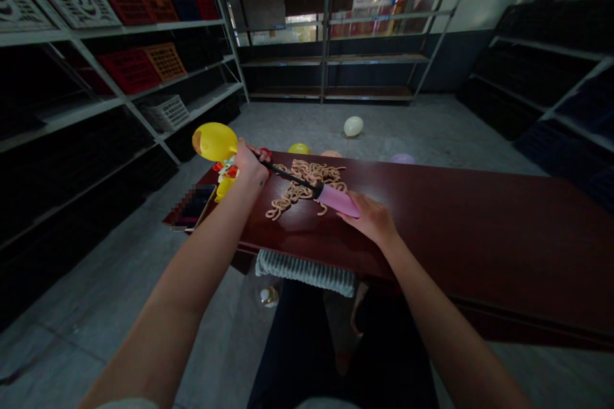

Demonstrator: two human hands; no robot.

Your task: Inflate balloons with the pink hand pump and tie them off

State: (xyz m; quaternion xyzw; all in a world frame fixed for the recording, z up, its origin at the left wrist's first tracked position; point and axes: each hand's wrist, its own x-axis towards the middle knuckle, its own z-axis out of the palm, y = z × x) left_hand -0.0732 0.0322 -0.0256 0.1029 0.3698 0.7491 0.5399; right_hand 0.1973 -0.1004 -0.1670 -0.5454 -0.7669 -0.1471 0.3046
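Note:
A hand balloon pump with a pink barrel [337, 199] and a long black shaft [292, 177] runs slantwise between my hands above the table. My left hand [252, 163] is closed around its far left end, where red parts show beside the fingers. From that same hand a partly inflated yellow balloon [215, 142] sticks out to the left; its neck is hidden by my fingers. My right hand [371, 216] grips the lower right end of the pink barrel. Beneath the pump lies a loose heap of tan, curly twisted pieces [307, 182].
The dark red table [480, 217] stretches right. At its left end are yellow and red limp balloons [225, 188] and a dark tray-like object [194, 204], partly blurred. A pale balloon [354, 126] rests on the floor beyond. Shelves with crates [129, 70] stand left; a bottle [269, 296] is below.

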